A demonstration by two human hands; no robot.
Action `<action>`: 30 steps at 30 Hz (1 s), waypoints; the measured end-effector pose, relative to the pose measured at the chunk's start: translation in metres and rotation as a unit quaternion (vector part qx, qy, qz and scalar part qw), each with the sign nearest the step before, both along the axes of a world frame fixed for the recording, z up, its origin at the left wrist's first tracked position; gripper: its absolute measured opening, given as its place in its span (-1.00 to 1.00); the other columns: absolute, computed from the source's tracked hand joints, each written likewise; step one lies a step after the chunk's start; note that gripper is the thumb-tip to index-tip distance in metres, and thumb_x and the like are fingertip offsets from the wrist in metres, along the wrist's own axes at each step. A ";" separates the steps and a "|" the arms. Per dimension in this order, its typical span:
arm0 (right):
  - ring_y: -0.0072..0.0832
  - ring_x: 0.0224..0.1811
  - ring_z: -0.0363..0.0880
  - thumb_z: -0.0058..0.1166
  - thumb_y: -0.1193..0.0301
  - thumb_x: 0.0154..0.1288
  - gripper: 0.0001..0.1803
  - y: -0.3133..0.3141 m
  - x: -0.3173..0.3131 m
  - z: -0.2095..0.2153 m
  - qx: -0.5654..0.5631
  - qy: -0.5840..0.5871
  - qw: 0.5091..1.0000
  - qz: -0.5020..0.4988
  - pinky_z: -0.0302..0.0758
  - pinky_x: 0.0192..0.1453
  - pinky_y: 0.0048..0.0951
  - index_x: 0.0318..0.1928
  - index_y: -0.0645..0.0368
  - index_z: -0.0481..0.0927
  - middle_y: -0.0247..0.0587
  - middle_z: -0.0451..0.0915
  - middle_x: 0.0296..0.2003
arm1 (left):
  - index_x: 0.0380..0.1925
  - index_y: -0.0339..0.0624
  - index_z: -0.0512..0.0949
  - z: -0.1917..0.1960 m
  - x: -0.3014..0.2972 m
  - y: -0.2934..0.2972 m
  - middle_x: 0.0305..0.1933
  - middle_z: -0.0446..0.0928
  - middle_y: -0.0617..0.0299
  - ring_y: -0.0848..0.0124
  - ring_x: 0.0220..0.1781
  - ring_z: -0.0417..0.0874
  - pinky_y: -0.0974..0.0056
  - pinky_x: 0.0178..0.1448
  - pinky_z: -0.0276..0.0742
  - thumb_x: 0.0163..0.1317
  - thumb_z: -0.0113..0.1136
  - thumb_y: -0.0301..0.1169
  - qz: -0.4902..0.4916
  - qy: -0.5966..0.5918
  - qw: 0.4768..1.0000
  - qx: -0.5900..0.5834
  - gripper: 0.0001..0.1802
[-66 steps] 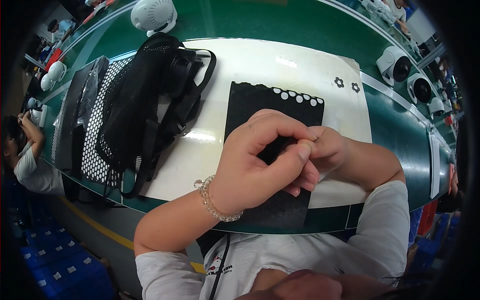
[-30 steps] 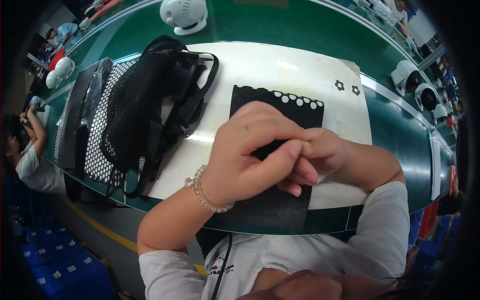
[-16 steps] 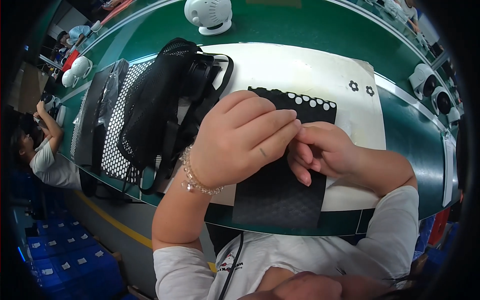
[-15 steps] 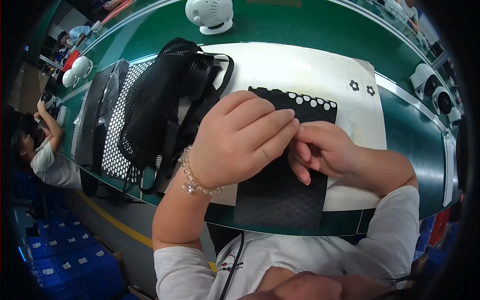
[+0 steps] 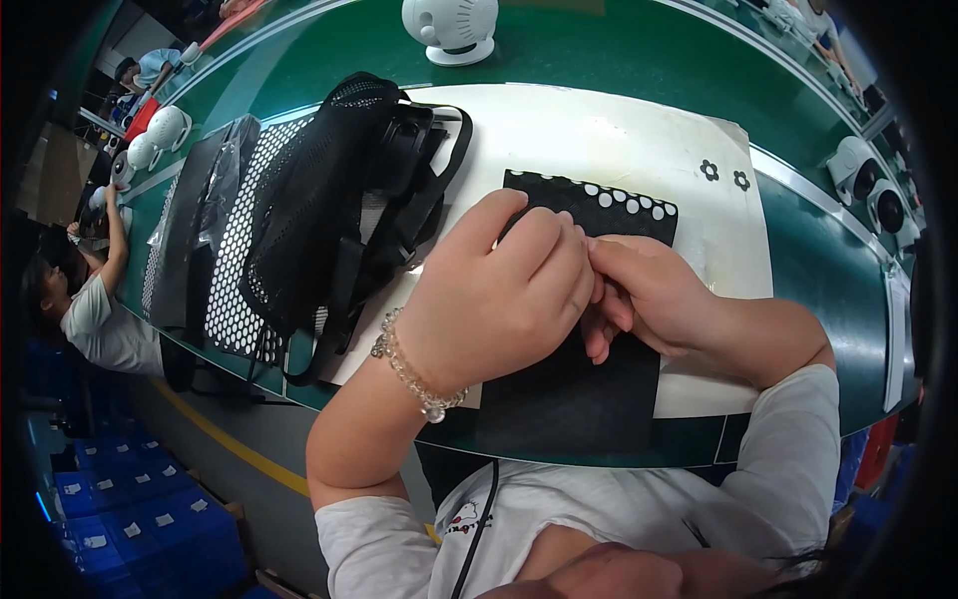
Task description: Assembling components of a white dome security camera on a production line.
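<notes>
My left hand (image 5: 504,295), a beaded bracelet round its wrist, is bent with its fingertips pressed together. They meet the thumb and index finger of my right hand (image 5: 649,290), which pinch at the same spot. Whatever sits between the fingertips is too small or hidden to make out. Beneath both hands lies a black sheet (image 5: 569,404) with rows of white circles along its far edge; its near end hangs past the table edge. The sheet rests on a cream board (image 5: 599,125) bearing two small black flower-shaped marks (image 5: 709,171).
Left of my hands lie a black mesh bag with straps (image 5: 314,200), a white perforated sheet (image 5: 230,290) and dark plastic-wrapped pieces (image 5: 200,210). A rounded white device (image 5: 451,28) stands on the green belt (image 5: 599,50). More white devices (image 5: 866,180) are at right. A co-worker (image 5: 100,290) sits at left.
My left hand has shifted slightly right and curled more, still meeting the right fingertips. The white device on the belt has moved right. The co-worker's arm at left has risen.
</notes>
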State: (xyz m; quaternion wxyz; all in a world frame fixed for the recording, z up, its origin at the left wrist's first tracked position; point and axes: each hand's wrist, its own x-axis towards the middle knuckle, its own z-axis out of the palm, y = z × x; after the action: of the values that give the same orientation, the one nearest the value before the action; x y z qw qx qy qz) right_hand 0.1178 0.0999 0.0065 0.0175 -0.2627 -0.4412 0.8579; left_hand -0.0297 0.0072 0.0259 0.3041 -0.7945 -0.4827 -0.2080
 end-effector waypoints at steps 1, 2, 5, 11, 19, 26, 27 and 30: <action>-0.35 -0.66 0.50 -0.28 0.21 0.32 -0.63 0.000 0.000 -0.001 0.005 0.002 1.000 -0.004 0.52 -0.54 -0.40 -0.47 0.25 0.35 -0.26 0.30 -0.79 | -0.49 -0.20 0.54 0.001 0.001 0.000 -0.35 0.52 0.28 0.42 -0.35 0.50 0.25 -0.14 0.48 -0.21 0.16 -0.49 0.001 -0.003 1.000 -0.005 -0.83; -0.35 -0.66 0.50 -0.28 0.21 0.32 -0.63 0.000 0.001 -0.001 0.010 0.005 1.000 -0.008 0.51 -0.54 -0.40 -0.47 0.25 0.35 -0.26 0.30 -0.79 | -0.49 -0.19 0.53 0.002 0.002 0.000 -0.35 0.52 0.28 0.42 -0.35 0.50 0.24 -0.13 0.48 -0.20 0.15 -0.49 0.001 -0.006 1.000 -0.010 -0.84; -0.34 -0.66 0.50 -0.28 0.21 0.32 -0.64 -0.002 0.001 -0.002 0.021 0.005 1.000 -0.014 0.51 -0.55 -0.40 -0.46 0.26 0.35 -0.26 0.30 -0.79 | -0.50 -0.19 0.53 -0.002 0.005 -0.001 -0.37 0.52 0.28 0.43 -0.36 0.50 0.23 -0.12 0.48 -0.19 0.15 -0.50 0.012 -0.011 1.000 0.002 -0.85; -0.34 -0.67 0.50 -0.27 0.21 0.31 -0.63 -0.002 0.001 -0.003 0.018 0.005 1.000 -0.016 0.51 -0.55 -0.40 -0.46 0.26 0.35 -0.26 0.30 -0.79 | -0.49 -0.19 0.52 -0.005 0.007 0.000 -0.37 0.52 0.28 0.43 -0.37 0.50 0.21 -0.11 0.48 -0.17 0.14 -0.51 0.022 -0.009 1.000 0.015 -0.85; -0.35 -0.70 0.47 -0.24 0.22 0.30 -0.64 -0.002 0.003 -0.004 0.016 0.033 0.999 -0.024 0.48 -0.57 -0.41 -0.51 0.25 0.35 -0.26 0.29 -0.80 | -0.46 -0.19 0.53 -0.004 0.004 0.000 -0.35 0.53 0.27 0.44 -0.38 0.51 0.22 -0.10 0.48 -0.18 0.14 -0.50 0.007 0.010 1.000 0.018 -0.83; -0.37 -0.71 0.44 -0.26 0.24 0.31 -0.63 -0.004 0.006 -0.005 0.015 0.076 0.997 -0.016 0.44 -0.58 -0.43 -0.54 0.25 0.34 -0.26 0.28 -0.80 | -0.53 -0.23 0.51 -0.007 0.004 0.003 -0.41 0.50 0.25 0.44 -0.41 0.48 0.23 -0.15 0.49 -0.19 0.11 -0.49 -0.028 -0.027 0.998 0.055 -0.87; -0.37 -0.71 0.44 -0.26 0.24 0.31 -0.63 -0.004 0.007 -0.004 0.014 0.077 0.997 -0.016 0.44 -0.58 -0.43 -0.54 0.25 0.34 -0.26 0.28 -0.80 | -0.53 -0.23 0.51 -0.008 0.004 0.003 -0.41 0.50 0.25 0.44 -0.41 0.48 0.23 -0.15 0.49 -0.19 0.11 -0.49 -0.028 -0.026 0.998 0.054 -0.87; -0.38 -0.71 0.44 -0.27 0.24 0.31 -0.62 -0.004 0.009 -0.001 0.019 0.075 0.997 -0.008 0.43 -0.56 -0.45 -0.55 0.24 0.34 -0.25 0.28 -0.79 | -0.50 -0.23 0.52 -0.007 0.004 0.003 -0.39 0.51 0.25 0.44 -0.39 0.48 0.23 -0.14 0.49 -0.20 0.11 -0.48 -0.038 -0.030 0.997 0.064 -0.83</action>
State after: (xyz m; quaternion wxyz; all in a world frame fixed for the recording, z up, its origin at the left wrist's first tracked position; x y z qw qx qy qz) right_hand 0.1272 0.0961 0.0051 0.0624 -0.2012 -0.4523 0.8666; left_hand -0.0258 0.0099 0.0186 0.3317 -0.7845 -0.4467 -0.2738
